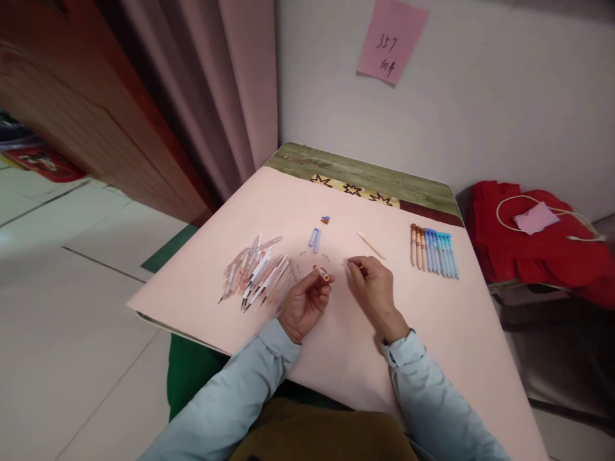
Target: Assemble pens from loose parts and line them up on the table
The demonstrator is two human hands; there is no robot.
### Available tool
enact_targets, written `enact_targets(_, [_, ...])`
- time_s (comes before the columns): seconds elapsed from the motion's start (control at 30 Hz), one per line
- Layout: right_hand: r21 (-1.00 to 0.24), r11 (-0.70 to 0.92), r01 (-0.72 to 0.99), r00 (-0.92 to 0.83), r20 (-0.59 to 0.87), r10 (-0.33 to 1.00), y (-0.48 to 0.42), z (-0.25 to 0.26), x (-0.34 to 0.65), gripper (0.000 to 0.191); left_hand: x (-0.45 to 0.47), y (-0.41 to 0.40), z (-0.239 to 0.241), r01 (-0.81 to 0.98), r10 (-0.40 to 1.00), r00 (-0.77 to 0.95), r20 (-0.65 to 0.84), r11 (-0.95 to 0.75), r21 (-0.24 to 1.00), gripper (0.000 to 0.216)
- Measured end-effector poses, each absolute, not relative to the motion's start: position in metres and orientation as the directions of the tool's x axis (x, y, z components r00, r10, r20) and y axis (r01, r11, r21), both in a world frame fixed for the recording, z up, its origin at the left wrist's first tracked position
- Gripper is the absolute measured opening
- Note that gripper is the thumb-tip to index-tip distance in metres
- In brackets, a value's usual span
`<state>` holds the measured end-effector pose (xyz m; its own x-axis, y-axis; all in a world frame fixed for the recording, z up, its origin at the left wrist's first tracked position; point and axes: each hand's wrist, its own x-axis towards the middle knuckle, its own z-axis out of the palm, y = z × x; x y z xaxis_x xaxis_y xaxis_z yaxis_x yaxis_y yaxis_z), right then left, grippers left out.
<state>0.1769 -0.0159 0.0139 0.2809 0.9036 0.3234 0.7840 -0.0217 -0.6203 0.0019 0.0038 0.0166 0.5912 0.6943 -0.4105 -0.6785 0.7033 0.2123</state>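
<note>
My left hand (305, 302) is closed around a small orange pen part (321, 274), held up between thumb and fingers. My right hand (372, 285) rests on the pink table cover (432, 333) with its fingertips pinched on something tiny that I cannot make out. A heap of several pen pieces (257, 272) lies just left of my left hand. A row of several assembled pens (434, 250), orange ones then blue ones, lies to the right of my right hand.
Small blue parts (315, 237) and a blue-and-orange cap (325, 219) lie beyond my hands, with a thin stick (370, 245) nearby. A red bag (533, 246) sits right of the table. A pink note (391, 40) hangs on the wall; a curtain (211, 83) hangs at left.
</note>
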Motion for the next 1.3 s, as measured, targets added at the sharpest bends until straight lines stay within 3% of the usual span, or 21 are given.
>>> enact_targets(0.27, [-0.540, -0.046, 0.841, 0.213, 0.252, 0.944, 0.008, 0.018, 0.158, 0.019, 0.002, 0.004, 0.017, -0.660, 0.679, 0.588, -0.440, 0.717, 0.225, 0.014])
enact_targets(0.57, [-0.292, -0.120, 0.949, 0.171, 0.155, 0.973, 0.028, 0.009, 0.138, 0.021, 0.003, 0.004, 0.018, -0.677, 0.692, 0.583, -0.426, 0.704, 0.216, 0.018])
enact_targets(0.63, [-0.336, -0.108, 0.936, 0.185, 0.206, 0.961, 0.025, 0.011, 0.139, 0.021, 0.002, 0.005, 0.019, -0.684, 0.687, 0.583, -0.434, 0.703, 0.193, 0.020])
enact_targets(0.73, [-0.521, -0.084, 0.849, 0.262, 0.278, 0.924, 0.016, 0.024, 0.147, 0.019, 0.000, 0.005, 0.021, -0.713, 0.695, 0.571, -0.437, 0.684, 0.156, 0.025])
enact_targets(0.9, [-0.784, 0.028, 0.620, 0.210, 0.200, 0.957, -0.011, 0.071, 0.150, 0.012, 0.000, 0.007, 0.026, -0.780, 0.734, 0.540, -0.412, 0.620, 0.082, 0.029])
enact_targets(1.07, [-0.791, 0.150, 0.594, 0.157, 0.296, 0.942, -0.027, 0.108, 0.146, 0.011, 0.001, 0.007, 0.027, -0.778, 0.731, 0.538, -0.419, 0.622, 0.087, 0.024])
enact_targets(1.3, [-0.884, 0.078, 0.460, 0.321, 0.248, 0.914, -0.022, 0.113, 0.189, 0.021, -0.002, 0.003, 0.024, -0.740, 0.727, 0.574, -0.377, 0.658, 0.142, 0.028])
